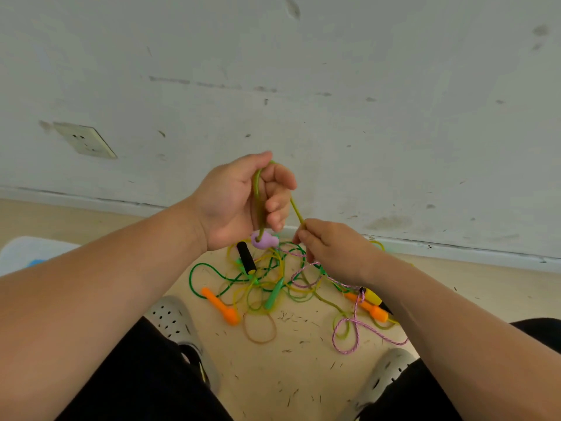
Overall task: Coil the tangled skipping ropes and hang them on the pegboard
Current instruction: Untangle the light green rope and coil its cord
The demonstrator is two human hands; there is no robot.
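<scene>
Barely started: the left hand [233, 205] curls round one green rope [256, 189], and the right hand [332, 252] pinches it just beside. Below both, the tangle [273, 294] lies uncoiled. No pegboard in sight.

I faced a white wall [334, 56], scuffed and smudged with dark marks. White socket plate [85, 142] low on its left. Pale skirting [455, 252] met a light wooden floor [303, 375], which was strewn with small dark debris.

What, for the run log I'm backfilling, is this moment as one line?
stage: untangling | left hand: grips green rope above purple handle | right hand: pinches same rope | other ropes: tangled on floor | pegboard: not in view
</scene>
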